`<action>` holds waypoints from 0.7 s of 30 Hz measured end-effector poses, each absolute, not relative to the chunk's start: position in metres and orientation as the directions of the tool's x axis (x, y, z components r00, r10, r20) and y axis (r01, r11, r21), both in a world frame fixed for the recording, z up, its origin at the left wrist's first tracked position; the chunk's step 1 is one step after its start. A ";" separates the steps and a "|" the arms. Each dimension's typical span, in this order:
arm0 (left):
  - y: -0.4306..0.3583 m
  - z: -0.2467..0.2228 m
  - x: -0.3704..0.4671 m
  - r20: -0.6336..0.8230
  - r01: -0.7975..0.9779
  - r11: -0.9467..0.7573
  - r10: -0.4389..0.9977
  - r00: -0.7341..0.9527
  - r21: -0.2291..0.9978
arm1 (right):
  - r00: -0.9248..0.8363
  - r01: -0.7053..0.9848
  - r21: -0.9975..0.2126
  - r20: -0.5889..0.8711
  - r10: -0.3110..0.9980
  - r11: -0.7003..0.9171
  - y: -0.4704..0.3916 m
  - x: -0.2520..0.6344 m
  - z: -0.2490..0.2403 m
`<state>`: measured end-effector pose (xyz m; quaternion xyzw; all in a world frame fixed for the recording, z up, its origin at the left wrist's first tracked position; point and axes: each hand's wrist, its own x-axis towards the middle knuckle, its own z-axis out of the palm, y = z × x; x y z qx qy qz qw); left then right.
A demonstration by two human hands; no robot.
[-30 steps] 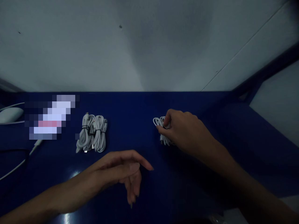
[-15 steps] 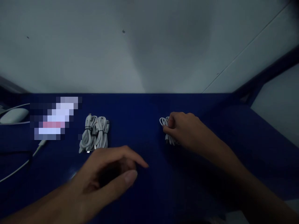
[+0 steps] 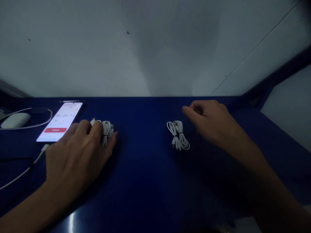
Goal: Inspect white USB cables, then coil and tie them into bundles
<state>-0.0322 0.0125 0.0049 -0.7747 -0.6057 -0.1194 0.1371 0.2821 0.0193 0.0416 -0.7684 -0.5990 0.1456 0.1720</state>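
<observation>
My left hand (image 3: 75, 155) lies palm down over a pair of white USB cable bundles (image 3: 106, 129) on the left of the blue table, its fingers bent round them and the thumb on their right side. It covers most of the left-hand bundle. To the right, two more coiled white cables (image 3: 179, 136) rest side by side on the table, bound with dark ties. Just above and right of these, my right hand (image 3: 209, 119) hovers apart from them, fingers curled in and thumb tip near the index finger, with nothing visible in it.
A phone (image 3: 60, 121) with a lit timer screen lies at the left, a white cable plug (image 3: 45, 148) at its lower end. Beside it are a white rounded device (image 3: 16, 120) and a looped white cord. A pale wall (image 3: 155, 64) rises behind the blue table (image 3: 141, 174).
My left hand has moved left and forward onto the left cable bundles. My right hand has let go of the right cables and risen up and to the right.
</observation>
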 end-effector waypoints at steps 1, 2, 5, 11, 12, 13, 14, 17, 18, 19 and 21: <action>0.012 0.005 -0.032 0.350 0.972 -0.225 0.907 0.233 -0.065 | 0.241 0.874 -0.427 -0.032 0.970 -0.232 0.020 0.282 0.040; 0.011 0.004 -0.032 0.347 0.972 -0.221 0.908 0.233 -0.073 | 0.242 0.876 -0.416 -0.055 0.969 -0.242 0.020 0.282 0.038; 0.009 0.003 -0.031 0.365 0.965 -0.238 0.894 0.261 -0.107 | 0.241 0.891 -0.371 -0.102 0.965 -0.262 0.019 0.280 0.032; 0.009 0.002 -0.030 0.331 0.964 -0.235 0.906 0.264 -0.127 | 0.154 0.945 -0.262 -0.175 0.972 -0.197 0.014 0.273 0.025; 0.010 0.002 -0.030 0.322 0.967 -0.230 0.912 0.253 -0.109 | 0.140 0.952 -0.246 -0.173 0.975 -0.181 0.013 0.273 0.023; 0.011 0.002 -0.031 0.320 0.971 -0.227 0.916 0.241 -0.080 | 0.126 0.957 -0.239 -0.169 0.978 -0.165 0.013 0.273 0.022; 0.011 0.002 -0.031 0.321 0.973 -0.227 0.919 0.229 -0.044 | 0.112 0.958 -0.243 -0.166 0.980 -0.151 0.012 0.273 0.020; 0.012 0.002 -0.032 0.307 0.974 -0.221 0.931 0.197 0.043 | 0.092 0.952 -0.272 -0.181 0.979 -0.140 0.012 0.275 0.018; 0.012 0.002 -0.032 0.297 0.974 -0.219 0.935 0.193 0.055 | 0.095 0.951 -0.272 -0.187 0.978 -0.145 0.012 0.275 0.017; 0.012 0.002 -0.033 0.288 0.974 -0.220 0.938 0.195 0.057 | 0.098 0.952 -0.267 -0.191 0.977 -0.148 0.012 0.276 0.017; 0.011 0.003 -0.033 0.281 0.974 -0.221 0.939 0.199 0.048 | 0.096 0.953 -0.265 -0.191 0.977 -0.146 0.012 0.276 0.018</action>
